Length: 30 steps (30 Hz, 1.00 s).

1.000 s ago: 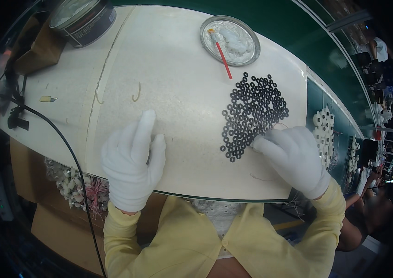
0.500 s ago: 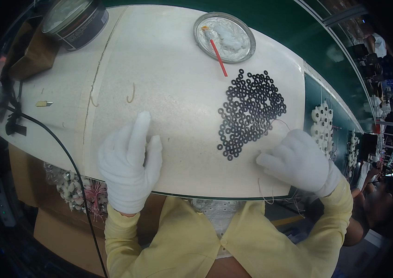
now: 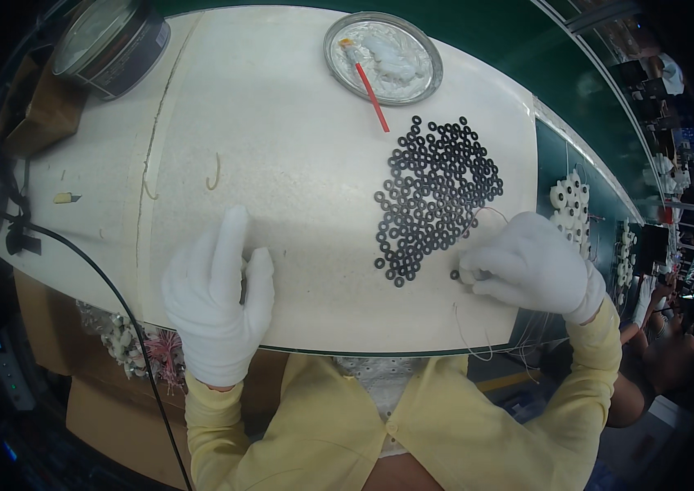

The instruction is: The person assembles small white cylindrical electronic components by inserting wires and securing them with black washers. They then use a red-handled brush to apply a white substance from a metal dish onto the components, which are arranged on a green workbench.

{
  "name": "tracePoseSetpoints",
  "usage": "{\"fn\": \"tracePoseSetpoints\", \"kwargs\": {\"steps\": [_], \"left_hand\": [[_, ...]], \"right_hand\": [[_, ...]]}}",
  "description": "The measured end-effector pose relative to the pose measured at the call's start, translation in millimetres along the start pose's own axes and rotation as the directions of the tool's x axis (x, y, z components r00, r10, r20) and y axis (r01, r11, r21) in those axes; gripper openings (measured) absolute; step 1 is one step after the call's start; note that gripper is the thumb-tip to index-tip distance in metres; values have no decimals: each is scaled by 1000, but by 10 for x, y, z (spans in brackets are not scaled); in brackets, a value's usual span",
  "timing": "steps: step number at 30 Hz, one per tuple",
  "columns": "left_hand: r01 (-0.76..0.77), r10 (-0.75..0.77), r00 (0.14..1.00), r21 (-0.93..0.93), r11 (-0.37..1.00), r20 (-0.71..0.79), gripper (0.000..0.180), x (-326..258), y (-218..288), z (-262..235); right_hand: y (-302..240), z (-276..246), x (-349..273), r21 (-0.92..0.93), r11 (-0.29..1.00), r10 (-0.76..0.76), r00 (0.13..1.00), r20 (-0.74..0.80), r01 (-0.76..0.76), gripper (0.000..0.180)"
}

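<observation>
A: What lies nearest the person?

B: Thin pale wires point(image 3: 478, 348) along the near edge of the white tabletop point(image 3: 314, 278). Just beyond, to the left, is the gloved left hand point(image 3: 214, 295): fingers stretched away from the person, thumb spread apart, nothing held.

A: And the right hand point(image 3: 527, 263)?

B: Gloved too, its fingers curled and bunched. One lone ring point(image 3: 455, 276), black, sits right by the fingertips; I can't tell whether they grip it or anything else. A pinkish wire point(image 3: 491, 210) arcs beside that hand.

A: Which step is this?

B: My reading: singling out one ring from the rest. The next move would call for a light, precise pinch on it.

A: Which way does it point?

B: Being round, it has no long axis; its tilt is too small to judge. Farther off, the clustered black rings point(image 3: 437, 192) mostly lie flat, their spread running from near left to far right.

A: Beyond them?

B: A red stick point(image 3: 372, 98), long axis slanting away and leftward, its far end in a round dish point(image 3: 328, 54) of white paste.
</observation>
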<state>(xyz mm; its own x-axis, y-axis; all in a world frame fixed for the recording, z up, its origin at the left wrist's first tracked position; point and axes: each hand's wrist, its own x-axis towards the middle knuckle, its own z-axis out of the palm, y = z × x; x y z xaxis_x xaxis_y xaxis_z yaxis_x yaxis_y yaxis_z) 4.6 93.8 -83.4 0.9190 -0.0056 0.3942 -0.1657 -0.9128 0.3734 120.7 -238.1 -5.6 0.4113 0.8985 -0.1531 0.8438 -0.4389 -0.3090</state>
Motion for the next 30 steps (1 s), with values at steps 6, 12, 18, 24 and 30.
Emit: {"fn": "tracePoseSetpoints", "kwargs": {"steps": [6,12,18,24,30], "left_hand": [[-8,8,1000,16,1000,-5,54,-3,-5,20],[-76,76,991,3,997,-111,52,50,-34,83],[13,-13,1000,27,1000,18,53,-8,4,8],[24,-25,999,19,1000,28,53,-3,14,14],[8,-8,1000,8,1000,-5,53,-9,12,21]], "right_hand": [[-15,84,-75,70,996,60,994,-93,-54,32],[-111,220,-83,78,994,95,974,-206,-80,34],[-226,278,-139,79,975,219,956,-195,-207,33],[-326,203,-185,-68,970,226,969,-104,-234,29],[-424,165,-108,-231,949,206,976,-67,-216,23]]}}
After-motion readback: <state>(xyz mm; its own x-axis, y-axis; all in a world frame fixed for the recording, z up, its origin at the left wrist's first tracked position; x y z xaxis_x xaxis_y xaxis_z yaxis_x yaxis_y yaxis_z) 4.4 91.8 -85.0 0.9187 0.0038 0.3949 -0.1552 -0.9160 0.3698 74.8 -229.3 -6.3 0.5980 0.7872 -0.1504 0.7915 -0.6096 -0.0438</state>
